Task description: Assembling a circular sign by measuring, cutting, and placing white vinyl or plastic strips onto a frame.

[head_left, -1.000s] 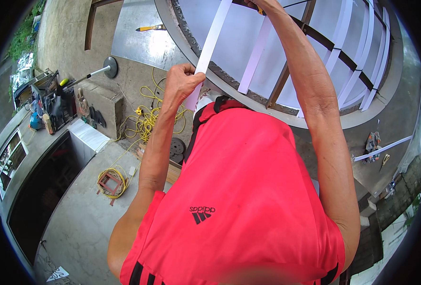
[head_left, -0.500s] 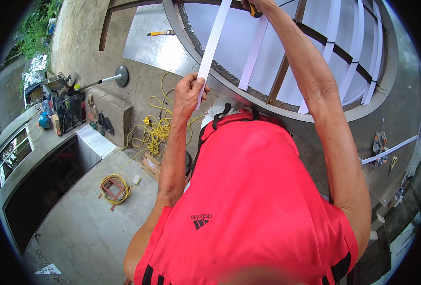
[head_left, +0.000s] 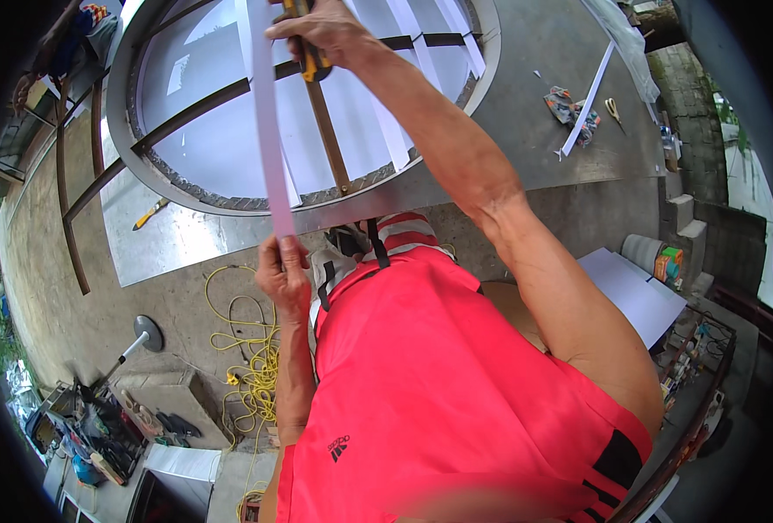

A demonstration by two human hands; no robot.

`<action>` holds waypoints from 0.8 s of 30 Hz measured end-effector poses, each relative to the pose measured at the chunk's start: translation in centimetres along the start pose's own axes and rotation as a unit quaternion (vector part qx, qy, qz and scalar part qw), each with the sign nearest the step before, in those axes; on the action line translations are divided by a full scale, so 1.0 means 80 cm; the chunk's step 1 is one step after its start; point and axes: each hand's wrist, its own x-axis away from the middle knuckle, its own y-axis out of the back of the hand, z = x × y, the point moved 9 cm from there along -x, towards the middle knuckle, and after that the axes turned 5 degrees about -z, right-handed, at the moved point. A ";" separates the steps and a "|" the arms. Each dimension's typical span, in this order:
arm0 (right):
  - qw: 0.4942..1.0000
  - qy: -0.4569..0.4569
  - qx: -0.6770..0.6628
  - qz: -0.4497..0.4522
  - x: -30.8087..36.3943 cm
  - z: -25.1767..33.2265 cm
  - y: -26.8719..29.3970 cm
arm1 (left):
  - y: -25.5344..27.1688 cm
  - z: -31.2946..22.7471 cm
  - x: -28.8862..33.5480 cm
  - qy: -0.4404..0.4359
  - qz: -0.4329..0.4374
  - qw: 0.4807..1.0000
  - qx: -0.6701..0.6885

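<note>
A long, narrow white strip (head_left: pixel 269 131) runs from my left hand up across an oval metal frame (head_left: pixel 133 174). My left hand (head_left: pixel 283 275) pinches the strip's near end, just off the frame's near rim. At the top of the view, my right hand (head_left: pixel 330 33) is wrapped round a yellow-and-black handled tool (head_left: pixel 315 63), its exact kind unclear. An outstretched finger of that hand points at the strip's edge; whether it touches is unclear. Brown bars (head_left: pixel 327 131) cross the frame over a pale backing, with more white strips (head_left: pixel 386 131) lying along it.
Beneath the frame is a grey metal sheet (head_left: pixel 526 161); a yellow knife (head_left: pixel 151 213) lies on its left part. Scissors (head_left: pixel 614 113) and a crumpled bag (head_left: pixel 569 112) sit to the right. Yellow cord (head_left: pixel 260 375) coils on the floor at left, near a round-based pole (head_left: pixel 146 334).
My view has swung to the right, so the frame appears further left. Both hands keep hold of the strip and tool, with my right finger now extended by the strip.
</note>
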 end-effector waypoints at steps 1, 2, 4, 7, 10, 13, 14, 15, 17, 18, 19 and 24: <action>0.999 0.006 -0.037 -0.002 0.014 0.019 0.018 | -0.014 -0.001 0.008 -0.010 0.016 1.000 0.003; 0.997 0.012 -0.075 -0.004 0.029 0.038 0.037 | -0.027 -0.005 0.015 -0.020 0.031 0.999 0.006; 0.997 0.019 -0.061 -0.045 0.062 0.071 0.090 | -0.061 -0.019 0.024 -0.059 0.087 0.994 -0.001; 0.988 0.053 0.018 -0.145 0.115 0.119 0.191 | -0.126 -0.042 0.035 -0.106 0.165 0.980 -0.017; 0.962 0.108 0.076 -0.237 0.165 0.159 0.301 | -0.209 -0.066 0.048 -0.187 0.241 0.950 -0.073; 0.945 0.086 0.091 -0.304 0.199 0.164 0.425 | -0.301 -0.079 0.058 -0.220 0.270 0.937 -0.021; 0.941 0.079 0.085 -0.317 0.205 0.157 0.468 | -0.337 -0.075 0.065 -0.219 0.301 0.928 -0.029; 0.936 0.070 0.102 -0.329 0.207 0.149 0.512 | -0.373 -0.068 0.070 -0.218 0.331 0.917 -0.038; 0.932 0.057 0.118 -0.339 0.198 0.122 0.598 | -0.438 -0.052 0.073 -0.231 0.338 0.910 -0.067; 0.928 0.049 0.117 -0.351 0.193 0.104 0.642 | -0.472 -0.042 0.077 -0.244 0.345 0.901 -0.096; 0.923 0.037 0.115 -0.364 0.189 0.084 0.684 | -0.503 -0.028 0.078 -0.235 0.337 0.904 -0.114; 0.912 -0.091 0.183 -0.356 0.137 -0.032 0.843 | -0.644 0.050 0.086 -0.182 0.314 0.916 -0.173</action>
